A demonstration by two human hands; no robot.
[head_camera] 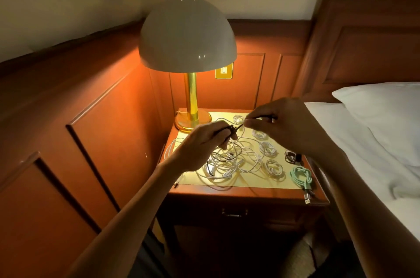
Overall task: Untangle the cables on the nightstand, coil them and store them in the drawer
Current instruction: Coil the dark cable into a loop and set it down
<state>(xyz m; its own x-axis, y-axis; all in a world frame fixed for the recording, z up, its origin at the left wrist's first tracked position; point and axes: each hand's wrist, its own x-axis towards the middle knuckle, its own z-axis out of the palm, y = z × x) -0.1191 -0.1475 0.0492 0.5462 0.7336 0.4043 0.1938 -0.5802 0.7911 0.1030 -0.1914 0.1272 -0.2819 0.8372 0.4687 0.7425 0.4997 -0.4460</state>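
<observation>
Left grip (pixel 204 141) & right grip (pixel 284 125) pinch the black cable (pixel 238 128). Hard tug cd knot the white tangle (pixel 227 161) tighter.

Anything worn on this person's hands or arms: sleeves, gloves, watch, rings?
Nothing worn shows. The left hand and right hand are ungloved; the left forearm and right forearm are bare to the frame edge, no sleeve in sight. No watch, bracelet or ring is visible, though the light is dim.
</observation>
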